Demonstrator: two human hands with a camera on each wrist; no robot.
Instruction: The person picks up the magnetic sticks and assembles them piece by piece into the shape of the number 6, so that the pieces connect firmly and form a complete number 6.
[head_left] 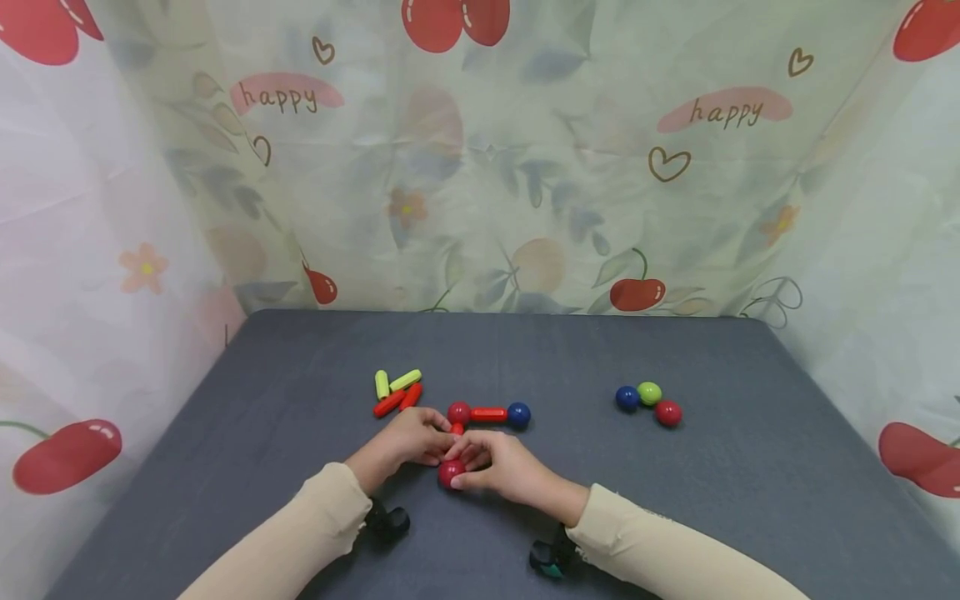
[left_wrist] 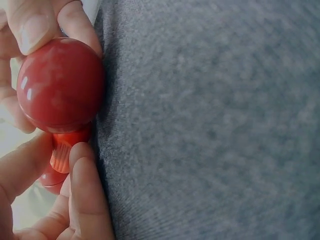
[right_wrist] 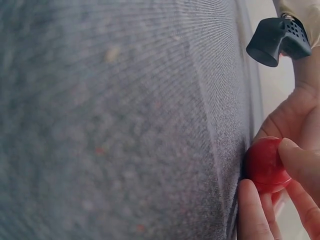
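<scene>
Both sleeves (head_left: 288, 533) are plain cream, both wrist cameras (head_left: 395, 522) black

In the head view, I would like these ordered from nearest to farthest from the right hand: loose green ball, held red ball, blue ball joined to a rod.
1. Red ball: at the right hand's fingertips.
2. Blue ball: just beyond the hand.
3. Green ball: away to the right.

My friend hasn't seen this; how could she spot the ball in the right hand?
On the dark table, find where the left hand and right hand lie close together. The right holds a red ball; of three red balls, it sits nearest the person.
</scene>
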